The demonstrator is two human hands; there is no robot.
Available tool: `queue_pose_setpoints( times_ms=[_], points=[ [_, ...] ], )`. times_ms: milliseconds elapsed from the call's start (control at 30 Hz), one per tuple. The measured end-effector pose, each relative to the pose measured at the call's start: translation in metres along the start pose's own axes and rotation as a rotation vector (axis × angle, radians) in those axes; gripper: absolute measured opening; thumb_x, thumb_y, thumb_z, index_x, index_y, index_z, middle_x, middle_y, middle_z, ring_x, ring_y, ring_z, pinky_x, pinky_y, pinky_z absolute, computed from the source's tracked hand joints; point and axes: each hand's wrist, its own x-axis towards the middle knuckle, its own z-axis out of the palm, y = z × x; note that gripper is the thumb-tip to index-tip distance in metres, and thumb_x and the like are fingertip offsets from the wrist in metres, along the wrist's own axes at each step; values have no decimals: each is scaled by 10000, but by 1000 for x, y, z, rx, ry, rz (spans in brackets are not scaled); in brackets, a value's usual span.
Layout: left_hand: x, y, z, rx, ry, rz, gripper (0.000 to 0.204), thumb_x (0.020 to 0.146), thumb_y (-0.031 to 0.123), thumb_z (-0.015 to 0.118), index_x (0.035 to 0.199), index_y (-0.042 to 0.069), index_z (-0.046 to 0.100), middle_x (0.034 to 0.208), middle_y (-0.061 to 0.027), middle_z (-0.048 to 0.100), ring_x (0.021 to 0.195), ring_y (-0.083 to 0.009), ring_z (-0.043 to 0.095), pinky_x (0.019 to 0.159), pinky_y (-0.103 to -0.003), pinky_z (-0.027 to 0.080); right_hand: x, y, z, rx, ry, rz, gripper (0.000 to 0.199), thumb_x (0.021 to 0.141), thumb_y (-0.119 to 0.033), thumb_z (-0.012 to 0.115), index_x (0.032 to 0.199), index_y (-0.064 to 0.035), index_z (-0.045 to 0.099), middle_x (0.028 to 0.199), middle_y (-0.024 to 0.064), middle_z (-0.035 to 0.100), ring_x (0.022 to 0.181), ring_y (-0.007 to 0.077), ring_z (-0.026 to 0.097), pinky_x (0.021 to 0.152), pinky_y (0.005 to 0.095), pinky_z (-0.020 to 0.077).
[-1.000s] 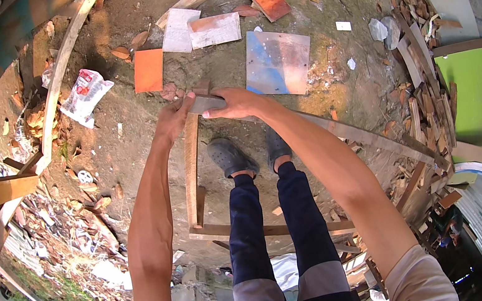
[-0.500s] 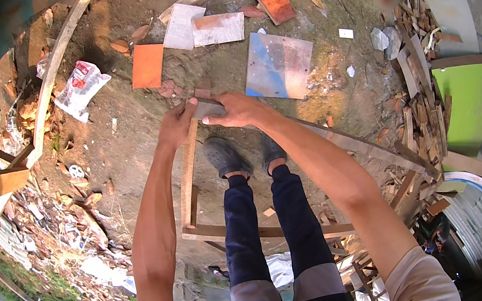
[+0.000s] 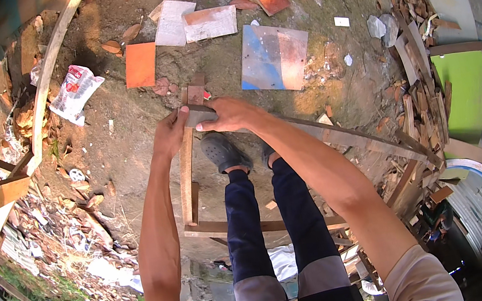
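Both my hands are closed at the near-upright corner of a long wooden frame (image 3: 188, 174). My left hand (image 3: 169, 134) pinches the left end of the grey-brown wooden board (image 3: 201, 115) there, thumb on top. Around the other side of that end, my right hand (image 3: 234, 112) wraps its fingers, thumb underneath. A narrow wooden strip runs from the hands toward my legs. It meets a crossbar (image 3: 246, 226) in front of my shins. Another long board (image 3: 353, 139) slants off to the right behind my right forearm. How the pieces join at my hands is hidden.
Ahead lie orange tiles (image 3: 140, 65), pale tiles (image 3: 211, 24) and a blue-and-grey panel (image 3: 274, 57). A plastic bag (image 3: 76, 93) rests at left. Scrap wood (image 3: 421, 115) and a green board (image 3: 464, 93) crowd the right. My shoes (image 3: 223, 152) stand inside the frame.
My hands have moved slightly left and down in the view, still gripping the board. The end of the narrow strip now shows beyond the board. The scene has shifted slightly.
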Motion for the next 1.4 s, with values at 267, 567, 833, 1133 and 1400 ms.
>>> queue_pose_setpoints(
  times_ms=[267, 567, 833, 1133, 1400],
  points=[
    [-1, 2, -2, 18, -31, -26, 714, 986, 529, 570, 1348, -86, 574, 1184, -172, 697, 1093, -187, 627, 980, -306, 455, 2, 4, 6, -10, 17, -26, 717, 815, -618, 711, 1212, -23, 661, 1098, 196, 718, 1050, 358, 678, 891, 478, 526],
    [16, 4, -13, 79, -75, -177, 914, 958, 721, 388, 1346, -86, 574, 1273, -215, 644, 1193, -306, 589, 1069, -371, 385, -15, -14, 10, -122, 105, 126, 811, 806, -699, 661, 1345, -98, 590, 1237, 147, 687, 1195, 335, 622, 993, 507, 464],
    [29, 22, 16, 566, 191, -178, 1018, 949, 775, 195, 1034, -85, 732, 1074, -388, 645, 1144, -517, 591, 1004, -517, 447, -22, -18, 14, -139, 110, 285, 918, 763, -798, 623, 1363, -104, 584, 1298, 160, 655, 1284, 351, 559, 1051, 565, 380],
    [33, 10, 13, 490, 199, -127, 1047, 943, 791, 177, 1060, -100, 715, 1068, -370, 657, 1116, -518, 610, 1002, -510, 452, -20, -10, 14, -76, 100, 215, 976, 755, -815, 612, 1413, -98, 535, 1290, 159, 652, 1239, 353, 593, 999, 550, 470],
    [21, -6, -3, -383, 105, -264, 1007, 933, 816, 249, 1358, -37, 575, 1369, -194, 586, 1295, -301, 535, 1089, -427, 388, -19, -12, 11, -120, 66, 233, 999, 773, -825, 581, 1455, -100, 493, 1299, 159, 648, 1235, 330, 603, 986, 465, 501]
  ],
)
